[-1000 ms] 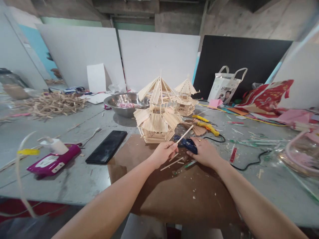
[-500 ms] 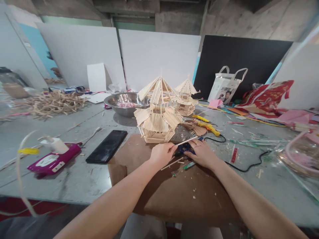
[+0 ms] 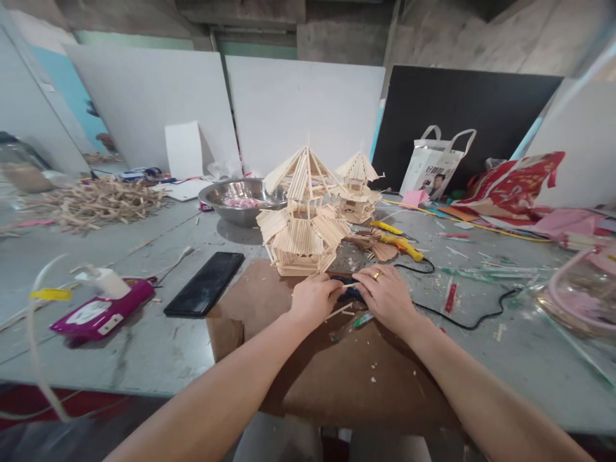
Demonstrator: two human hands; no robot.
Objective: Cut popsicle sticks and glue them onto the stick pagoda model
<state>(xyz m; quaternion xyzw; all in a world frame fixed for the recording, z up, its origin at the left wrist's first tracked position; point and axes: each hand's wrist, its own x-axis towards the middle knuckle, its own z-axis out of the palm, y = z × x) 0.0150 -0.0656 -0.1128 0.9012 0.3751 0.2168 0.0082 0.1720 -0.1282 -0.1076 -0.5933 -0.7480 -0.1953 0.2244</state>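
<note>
My left hand is closed in a pinch on one end of a thin wooden stick. The fingers of my right hand, which wears a ring, pinch the stick's other end, so only a short length shows between them. Beneath both hands lies a dark blue tool, mostly covered; its kind cannot be made out. Just beyond my left hand stands a two-tiered pavilion model built of thin sticks. A loose stick piece and a green-and-clear piece rest on the brown board nearer me.
A second stick pavilion stands behind the first, beside a metal bowl. To the left are a phone, a purple power strip and a stick pile. A yellow-handled tool and a black cord lie right.
My right hand has come off the dark blue tool, where it lay spread, and now pinches the stick close to my left hand. Less of the stick shows.
</note>
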